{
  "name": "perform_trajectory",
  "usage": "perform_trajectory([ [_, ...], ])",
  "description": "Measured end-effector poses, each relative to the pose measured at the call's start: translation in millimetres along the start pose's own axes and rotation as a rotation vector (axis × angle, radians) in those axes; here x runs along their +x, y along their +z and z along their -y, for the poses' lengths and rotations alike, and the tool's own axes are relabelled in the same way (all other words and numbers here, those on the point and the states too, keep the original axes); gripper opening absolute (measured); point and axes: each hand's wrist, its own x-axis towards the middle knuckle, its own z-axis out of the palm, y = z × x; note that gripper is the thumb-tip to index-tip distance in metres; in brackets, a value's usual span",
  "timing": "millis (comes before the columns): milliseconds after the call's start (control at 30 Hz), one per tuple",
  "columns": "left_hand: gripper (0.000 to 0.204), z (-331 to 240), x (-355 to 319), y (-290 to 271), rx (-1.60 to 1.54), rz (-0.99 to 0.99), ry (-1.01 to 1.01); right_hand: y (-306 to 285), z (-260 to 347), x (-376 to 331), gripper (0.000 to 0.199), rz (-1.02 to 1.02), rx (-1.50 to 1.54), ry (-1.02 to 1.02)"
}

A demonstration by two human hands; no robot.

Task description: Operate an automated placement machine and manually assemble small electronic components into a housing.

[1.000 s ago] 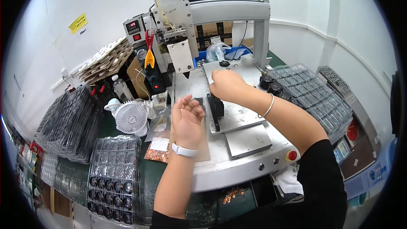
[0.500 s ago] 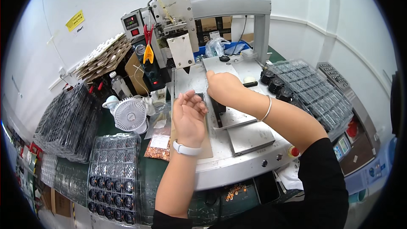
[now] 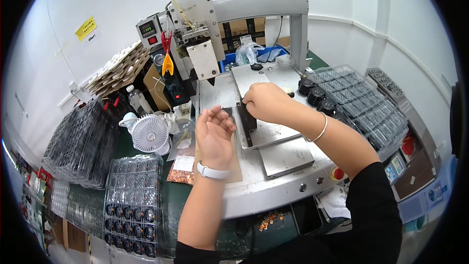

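Careful handling at the long black block (image 3: 248, 121) on the silver metal plate (image 3: 274, 134) seems the present step, calling next for steady touch; the bare left hand (image 3: 215, 139) is released, the bare right hand's (image 3: 267, 102) grip I cannot tell.

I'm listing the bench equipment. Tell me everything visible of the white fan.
The white fan is small, looks plastic, and has a round grille of fine ribs radiating from a plain central disc. It faces the camera, tilted upward, on the green table, to the left of the left hand. No hand touches it. Whether its blades are spinning cannot be told.
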Motion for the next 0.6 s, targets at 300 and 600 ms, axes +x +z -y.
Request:
perform_trajectory([
  [300,0.037,5,4,7,0.038,0.007,-0.02,8,-7,-21,0.022,-0.037,0.059,0.039],
  [600,0.022,1,1,4,0.902,0.008,0.376,-38,67,-237,0.045,0.015,-0.11,-0.01],
])
